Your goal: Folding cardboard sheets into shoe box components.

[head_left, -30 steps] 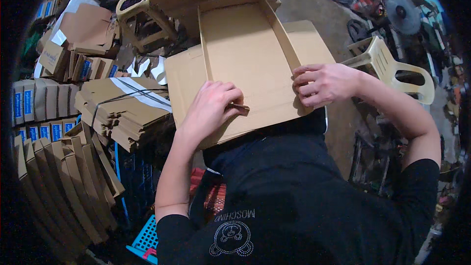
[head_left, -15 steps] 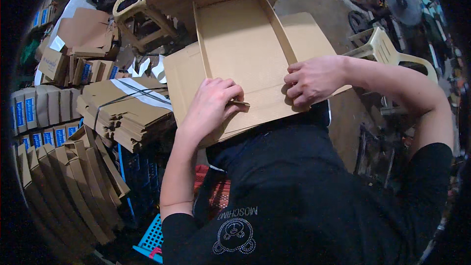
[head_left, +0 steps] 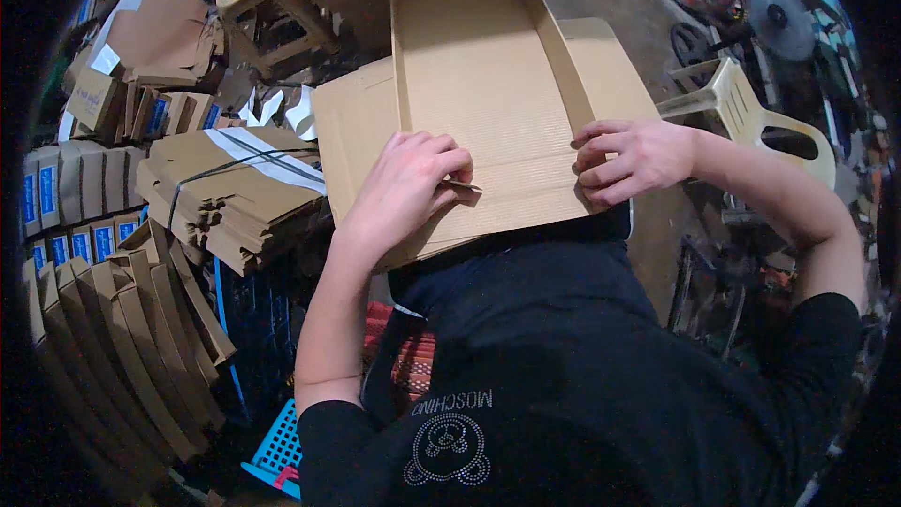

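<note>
A shallow brown cardboard box lies in front of me, its far end and both long sides standing up. Its near end is a flat panel that runs toward my lap. My left hand is closed at the near left corner, pinching a small folded flap of the box. At the near right corner, my right hand has its fingers bent round the end of the right wall. Under the box lie flat cardboard sheets, sticking out at both sides.
To the left is a strapped stack of flat cardboard, with a row of folded cardboard pieces nearer me. A plastic stool stands at the far left, a cream plastic chair at the right, near a fan. A blue basket sits low at left.
The box has shifted slightly right in view. My right hand has moved right with the corner, its fingers a little more spread. My left hand keeps its pinch on the flap.
</note>
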